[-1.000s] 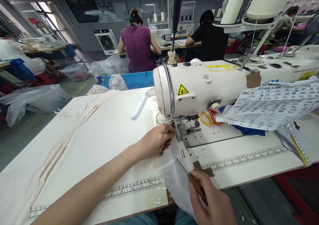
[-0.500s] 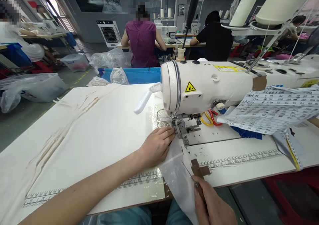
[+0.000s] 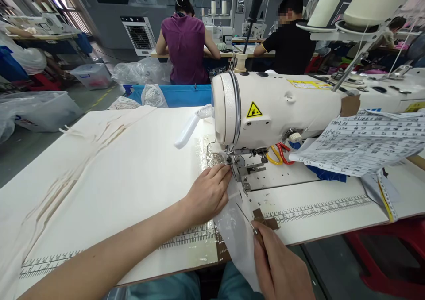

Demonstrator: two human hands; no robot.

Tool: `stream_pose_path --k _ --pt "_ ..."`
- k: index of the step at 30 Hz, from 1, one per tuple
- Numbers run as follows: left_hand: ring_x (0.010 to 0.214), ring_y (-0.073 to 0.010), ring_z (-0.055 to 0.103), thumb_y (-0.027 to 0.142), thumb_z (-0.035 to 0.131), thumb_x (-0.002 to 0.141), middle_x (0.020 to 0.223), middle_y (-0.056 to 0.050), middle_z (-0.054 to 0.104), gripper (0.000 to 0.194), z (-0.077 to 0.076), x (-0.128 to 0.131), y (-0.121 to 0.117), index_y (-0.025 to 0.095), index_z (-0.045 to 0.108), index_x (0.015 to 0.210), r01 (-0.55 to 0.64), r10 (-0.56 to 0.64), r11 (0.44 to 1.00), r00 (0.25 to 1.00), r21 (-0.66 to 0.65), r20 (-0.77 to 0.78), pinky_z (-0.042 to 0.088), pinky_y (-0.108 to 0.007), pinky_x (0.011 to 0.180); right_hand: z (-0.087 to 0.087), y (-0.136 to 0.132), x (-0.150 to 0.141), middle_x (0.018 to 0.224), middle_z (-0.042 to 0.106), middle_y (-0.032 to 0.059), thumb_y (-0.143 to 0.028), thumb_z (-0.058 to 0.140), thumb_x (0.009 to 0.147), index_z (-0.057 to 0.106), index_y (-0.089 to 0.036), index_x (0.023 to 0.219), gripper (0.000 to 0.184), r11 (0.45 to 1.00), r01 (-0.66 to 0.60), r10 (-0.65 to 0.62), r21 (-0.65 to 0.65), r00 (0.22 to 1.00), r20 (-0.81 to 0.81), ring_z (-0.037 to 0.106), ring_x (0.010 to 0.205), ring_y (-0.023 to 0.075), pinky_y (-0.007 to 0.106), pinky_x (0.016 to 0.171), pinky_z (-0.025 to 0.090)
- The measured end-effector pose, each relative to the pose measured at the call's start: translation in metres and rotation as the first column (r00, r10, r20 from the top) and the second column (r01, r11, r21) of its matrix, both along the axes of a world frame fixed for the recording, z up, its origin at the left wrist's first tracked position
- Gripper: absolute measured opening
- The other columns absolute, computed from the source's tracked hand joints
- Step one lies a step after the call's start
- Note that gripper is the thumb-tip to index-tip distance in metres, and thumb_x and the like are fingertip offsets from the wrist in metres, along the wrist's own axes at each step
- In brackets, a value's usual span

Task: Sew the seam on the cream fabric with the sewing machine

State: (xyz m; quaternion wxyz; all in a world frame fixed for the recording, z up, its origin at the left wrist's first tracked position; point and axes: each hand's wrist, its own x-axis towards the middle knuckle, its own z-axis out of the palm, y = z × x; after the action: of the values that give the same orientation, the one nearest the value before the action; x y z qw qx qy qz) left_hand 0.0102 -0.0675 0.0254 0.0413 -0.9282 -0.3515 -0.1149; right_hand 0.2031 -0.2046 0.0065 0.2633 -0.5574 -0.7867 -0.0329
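My left hand [image 3: 207, 194] lies on a piece of thin white fabric [image 3: 237, 229], fingers together and pressing it flat just left of the presser foot [image 3: 239, 167] of a white sewing machine [image 3: 282, 107]. My right hand [image 3: 280, 269] is closed at the table's near edge on a thin pointed tool with a brown handle [image 3: 254, 227], its tip resting on the fabric. The fabric runs from under the needle down over the table's front edge.
Printed paper sheets [image 3: 365, 143] hang off the machine arm at right, with red and yellow scissor handles [image 3: 277, 153] beneath. Rulers are marked along the white table [image 3: 116, 171]. Two people sit with their backs turned at machines behind; plastic bags and bins stand at left.
My view has shifted slightly. The left hand went from pinching at the presser foot to lying flatter on the fabric, and the right hand with its tool edged up toward the table edge.
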Motion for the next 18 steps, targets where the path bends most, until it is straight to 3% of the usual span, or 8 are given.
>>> stream_pose_path --k 7,12,18 --pt "0.135 -0.0323 0.040 0.024 0.030 0.099 0.144 -0.019 0.047 0.050 -0.004 0.002 -0.005 -0.001 0.048 0.139 -0.004 0.004 0.999 1.000 0.034 0.000 0.039 -0.046 0.111 0.008 0.009 -0.005 0.095 0.075 0.0081 -0.019 0.031 0.103 0.054 -0.012 0.118 0.028 0.998 0.041 -0.043 0.045 0.998 0.035 0.074 0.073 0.0161 0.022 0.053 0.056" --pt "0.137 -0.0332 0.039 0.025 0.028 0.099 0.146 -0.020 0.045 0.052 -0.007 0.002 -0.011 -0.001 0.047 0.140 -0.007 0.007 0.999 1.000 0.039 0.002 0.034 -0.048 0.114 0.007 0.013 -0.005 0.102 0.074 0.0087 -0.018 0.034 0.102 0.052 -0.013 0.123 0.028 0.999 0.037 -0.038 0.006 0.998 0.046 0.074 0.082 0.0180 0.024 0.060 0.058" --pt "0.136 -0.0319 0.041 0.024 0.029 0.099 0.145 -0.019 0.047 0.052 -0.005 0.002 -0.016 -0.001 0.046 0.141 0.017 -0.018 1.000 0.999 0.012 0.032 0.033 -0.047 0.116 0.011 0.017 -0.010 0.094 0.074 0.0074 -0.019 0.029 0.102 0.053 -0.015 0.117 0.028 0.998 0.037 -0.039 0.045 0.999 0.027 0.074 0.072 0.0175 0.025 0.052 0.056"
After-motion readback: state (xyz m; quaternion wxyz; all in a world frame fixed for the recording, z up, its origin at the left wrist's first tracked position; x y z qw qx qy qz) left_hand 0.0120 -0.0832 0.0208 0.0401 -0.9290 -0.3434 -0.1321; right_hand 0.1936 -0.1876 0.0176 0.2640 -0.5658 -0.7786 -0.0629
